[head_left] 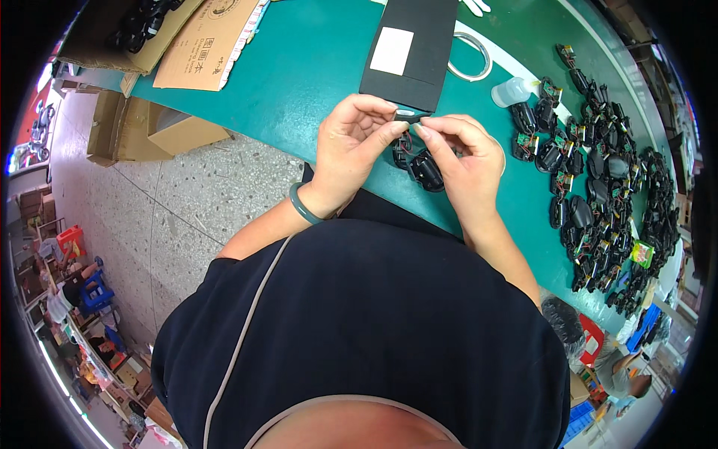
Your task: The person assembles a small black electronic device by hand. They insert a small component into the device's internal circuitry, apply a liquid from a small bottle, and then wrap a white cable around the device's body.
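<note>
A small flat black piece (408, 118) with a pale oval mark, too small to read, is held up at the near edge of a flat black rectangular folder (415, 56); whether the two touch cannot be told. The left hand (348, 146) has its grip closed on the piece, thumb against fingertips, and the grip of the right hand (471, 157) pinches its other end. Just nearer than the folder, between the hands, is a rounded glossy black plastic unit (426, 172) with thin dark wires (402, 155) beside it. The folder lies on the green tabletop (307, 52) and carries a plain-looking white rectangular label (391, 51), on which no writing can be made out. Just right of the folder are a flat silvery-white ring (488, 61) and a translucent white plastic bottle (511, 93). Farther right of it spreads a crowd of black plastic units with green circuit boards (598, 179), and among them a small green-and-yellow printed packet (642, 254), its print illegible. Well left of the folder lies a brown drawing-pad cover (202, 45) bearing dark printed characters, a round emblem and handwriting, beside a cardboard box (97, 52) holding black parts (142, 26).
</note>
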{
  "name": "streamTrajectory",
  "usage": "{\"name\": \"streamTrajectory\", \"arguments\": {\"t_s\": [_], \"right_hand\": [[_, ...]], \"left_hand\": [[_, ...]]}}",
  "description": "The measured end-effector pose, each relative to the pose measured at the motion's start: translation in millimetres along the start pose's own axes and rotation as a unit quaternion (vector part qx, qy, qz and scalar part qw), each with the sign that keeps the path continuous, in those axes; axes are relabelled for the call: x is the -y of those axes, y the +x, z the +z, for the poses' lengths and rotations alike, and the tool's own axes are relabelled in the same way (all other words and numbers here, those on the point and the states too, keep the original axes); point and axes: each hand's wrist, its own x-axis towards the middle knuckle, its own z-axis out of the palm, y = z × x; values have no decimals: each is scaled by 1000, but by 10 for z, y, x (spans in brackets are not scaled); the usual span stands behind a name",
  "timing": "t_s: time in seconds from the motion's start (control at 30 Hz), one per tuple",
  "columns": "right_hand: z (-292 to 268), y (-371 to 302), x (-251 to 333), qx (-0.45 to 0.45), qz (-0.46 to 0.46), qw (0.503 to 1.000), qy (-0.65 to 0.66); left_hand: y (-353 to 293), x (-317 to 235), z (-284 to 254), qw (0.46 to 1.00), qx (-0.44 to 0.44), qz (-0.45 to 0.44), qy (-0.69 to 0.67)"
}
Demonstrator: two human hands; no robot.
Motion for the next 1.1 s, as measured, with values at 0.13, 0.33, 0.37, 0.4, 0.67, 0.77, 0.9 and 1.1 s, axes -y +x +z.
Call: {"name": "streamTrajectory", "arguments": {"t_s": [0.13,0.33,0.37,0.4,0.67,0.77,0.9,1.1], "right_hand": [[1,-3,1,3,8,1000,7],[-59,-14,-61,46,30,995,79],[-70,-17,-46,53,40,993,100],[-82,-20,-38,59,51,990,120],[-185,-1,-43,122,3,990,64],[-217,21,21,143,-25,989,-1],[-227,36,53,169,7,985,-42],[-137,110,-324,119,150,970,150]], "left_hand": [[-6,-24,7,1000,9,13,11],[-9,-53,-1,999,33,16,-6],[-12,-59,-4,999,40,15,-11],[-17,-59,-6,999,42,13,-8],[-31,-130,2,995,73,0,67],[-39,-134,-19,990,81,19,114],[3,-159,-50,949,126,96,273],[154,-149,-113,950,130,65,277]]}}
